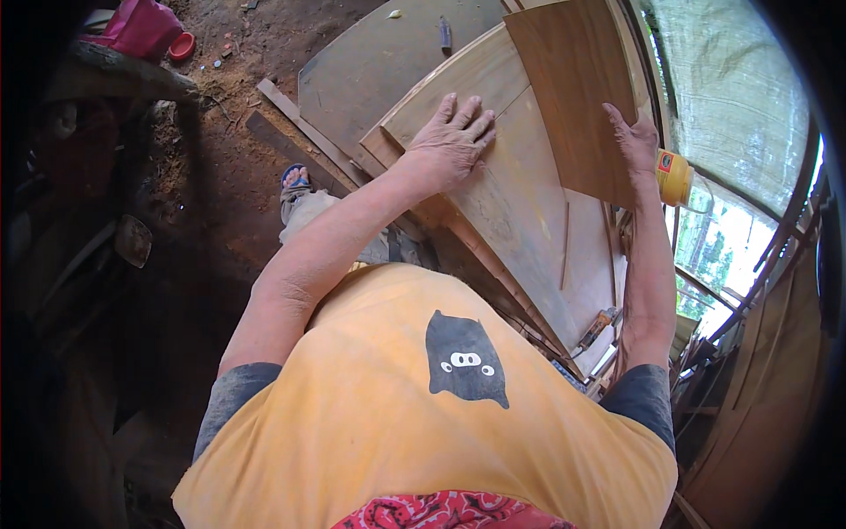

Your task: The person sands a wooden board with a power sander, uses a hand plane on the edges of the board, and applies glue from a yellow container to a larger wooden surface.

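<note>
My left hand [452, 141] lies flat on a pale wooden panel [520, 132], its fingers spread near the left edge. At the right, my right hand [636, 145] grips the side edge of a thin brown plywood sheet [573, 97]. Its thumb rests over the face of the sheet, while its other fingers are mostly hidden. The sheet overlaps the far right part of the pale panel. Just beyond my right wrist is a yellow plastic jar [674, 179]; it looks apart from the hand. A narrow wood strip [566, 245] lies on the panel's nearer part.
A tool with an orange-brown handle [599, 328] lies by the panel's near right corner. Beyond the panel is a grey board [370, 66] with a small dark tube [445, 35] on it. Wood strips [304, 132] lie on the dirt floor at left. A window covering [731, 97] hangs right.
</note>
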The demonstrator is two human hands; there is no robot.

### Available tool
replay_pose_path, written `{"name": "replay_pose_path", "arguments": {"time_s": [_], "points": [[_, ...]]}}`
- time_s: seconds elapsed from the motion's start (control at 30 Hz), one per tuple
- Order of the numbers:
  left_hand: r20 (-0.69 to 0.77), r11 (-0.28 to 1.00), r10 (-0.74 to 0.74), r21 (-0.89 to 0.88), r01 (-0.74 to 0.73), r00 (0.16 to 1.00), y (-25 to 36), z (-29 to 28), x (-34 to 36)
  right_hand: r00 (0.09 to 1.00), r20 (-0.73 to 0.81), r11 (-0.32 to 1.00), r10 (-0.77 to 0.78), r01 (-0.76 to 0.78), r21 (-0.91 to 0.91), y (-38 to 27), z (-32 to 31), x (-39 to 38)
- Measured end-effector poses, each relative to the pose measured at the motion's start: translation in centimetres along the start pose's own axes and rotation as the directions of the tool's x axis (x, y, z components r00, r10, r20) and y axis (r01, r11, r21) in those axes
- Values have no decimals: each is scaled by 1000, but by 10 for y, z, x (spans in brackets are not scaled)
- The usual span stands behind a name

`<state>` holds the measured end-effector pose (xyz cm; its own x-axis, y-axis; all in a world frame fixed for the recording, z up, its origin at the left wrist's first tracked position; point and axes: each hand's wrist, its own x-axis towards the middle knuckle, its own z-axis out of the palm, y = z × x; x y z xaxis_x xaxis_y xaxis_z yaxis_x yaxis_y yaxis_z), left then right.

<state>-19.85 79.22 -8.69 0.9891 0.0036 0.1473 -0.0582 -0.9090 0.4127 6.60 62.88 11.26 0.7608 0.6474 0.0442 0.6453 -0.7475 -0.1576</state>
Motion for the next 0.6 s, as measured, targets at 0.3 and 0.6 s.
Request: {"name": "replay_pose_path", "arguments": {"time_s": [0.3,0.6], "points": [[-151,993,60,-95,-75,987,-6,9,-3,996,88,993,-12,2,115,-46,8,6],[-178,998,57,34,-51,982,13,12,-24,992,51,978,-113,103,181,-65,18,2]]}}
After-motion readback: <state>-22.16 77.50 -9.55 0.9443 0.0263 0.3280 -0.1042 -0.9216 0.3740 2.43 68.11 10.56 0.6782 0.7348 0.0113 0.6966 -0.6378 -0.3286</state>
